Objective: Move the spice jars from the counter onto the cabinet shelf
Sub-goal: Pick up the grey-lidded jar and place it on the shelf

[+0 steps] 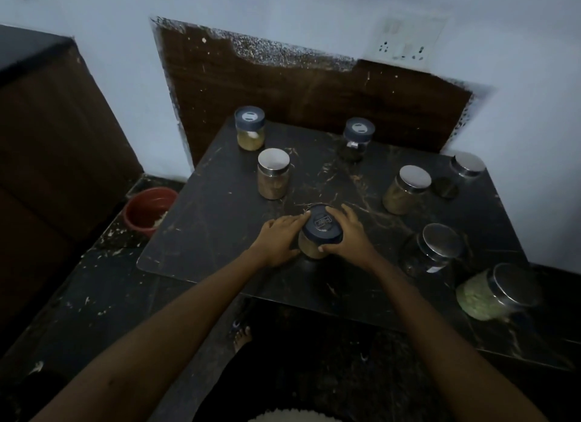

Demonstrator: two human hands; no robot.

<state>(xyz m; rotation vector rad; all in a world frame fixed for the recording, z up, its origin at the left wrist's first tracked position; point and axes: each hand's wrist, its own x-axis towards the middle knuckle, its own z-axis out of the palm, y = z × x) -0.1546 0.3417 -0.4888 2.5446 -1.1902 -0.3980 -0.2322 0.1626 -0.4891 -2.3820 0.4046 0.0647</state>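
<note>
We cannot tell what fills the dim jar (467, 167) at the far right corner of the bench (220, 233), and our left hand (279, 239) and right hand (349, 236) cover the sides of the blue-lidded jar (322, 225).

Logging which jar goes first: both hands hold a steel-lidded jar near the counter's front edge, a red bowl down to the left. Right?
Not quite. In the head view the jar held by the left hand and right hand has a dark blue lid, not steel. It does stand near the front edge of the counter, with the red bowl down to the left.
</note>
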